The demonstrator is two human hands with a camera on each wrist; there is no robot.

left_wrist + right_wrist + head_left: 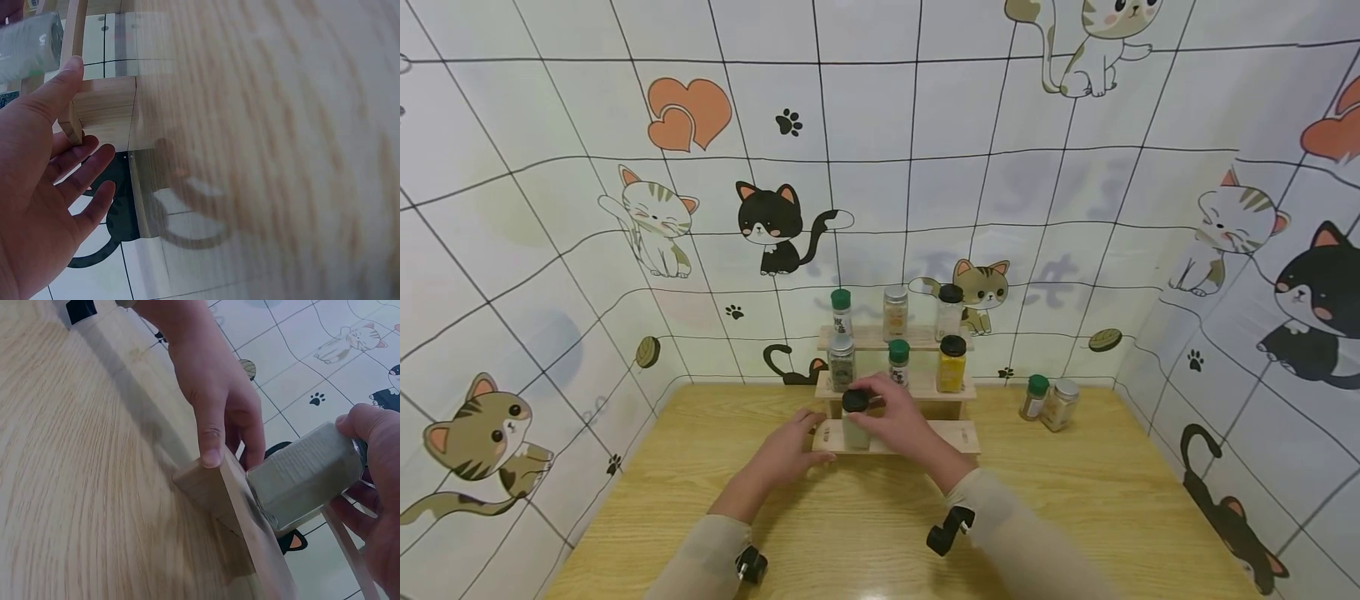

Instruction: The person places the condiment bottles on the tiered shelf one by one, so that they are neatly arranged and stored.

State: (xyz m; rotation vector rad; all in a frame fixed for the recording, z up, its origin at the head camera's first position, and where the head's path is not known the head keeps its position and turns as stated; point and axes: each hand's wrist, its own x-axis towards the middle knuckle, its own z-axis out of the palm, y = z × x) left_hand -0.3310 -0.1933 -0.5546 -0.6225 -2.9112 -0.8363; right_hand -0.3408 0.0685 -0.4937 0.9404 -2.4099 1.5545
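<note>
My right hand grips a glass spice jar by its black lid, thumb on one side and fingers on the other. Pale contents fill the jar, whose base is at the lowest step's board in the right wrist view; whether its full weight rests there I cannot tell. That board belongs to a three-step wooden spice rack. At its left end, my left hand holds the board's corner. The left wrist view shows the thumb on the board's edge and the fingers behind, partly spread.
On the middle step stand a grey-lidded jar, a green-capped jar and a yellow jar. The top step bears a green-capped jar and two others. Right of the rack, two jars stand on the wooden table.
</note>
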